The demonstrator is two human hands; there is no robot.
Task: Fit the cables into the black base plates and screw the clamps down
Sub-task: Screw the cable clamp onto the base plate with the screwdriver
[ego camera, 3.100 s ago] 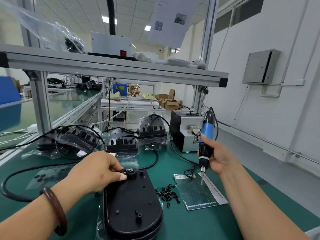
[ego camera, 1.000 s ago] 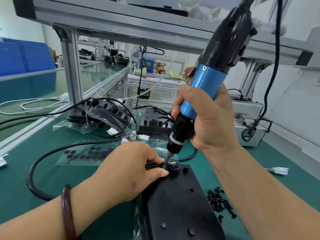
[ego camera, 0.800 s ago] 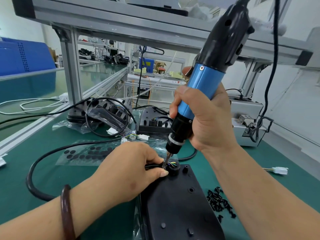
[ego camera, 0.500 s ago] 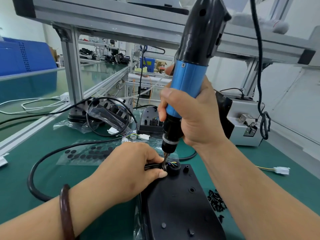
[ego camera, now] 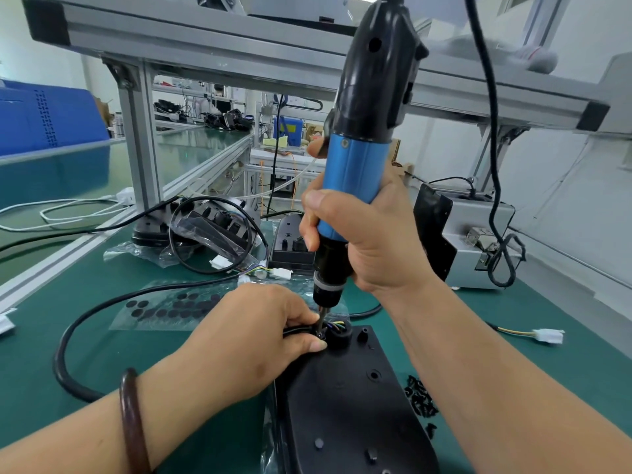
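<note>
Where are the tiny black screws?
In the head view, the tiny black screws lie in a loose pile on the green mat, low on the right, just right of the black base plate.

One wide-angle camera, worn on the head, looks forward and down across the green bench (ego camera: 588, 378) from its near edge. It is close enough that the left hand (ego camera: 253, 340) and right hand (ego camera: 369, 241) fill the middle. It faces the aluminium shelf frame (ego camera: 205, 39).

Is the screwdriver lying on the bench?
No, the right hand grips the screwdriver upright, its bit at the clamp on the base plate.
</note>
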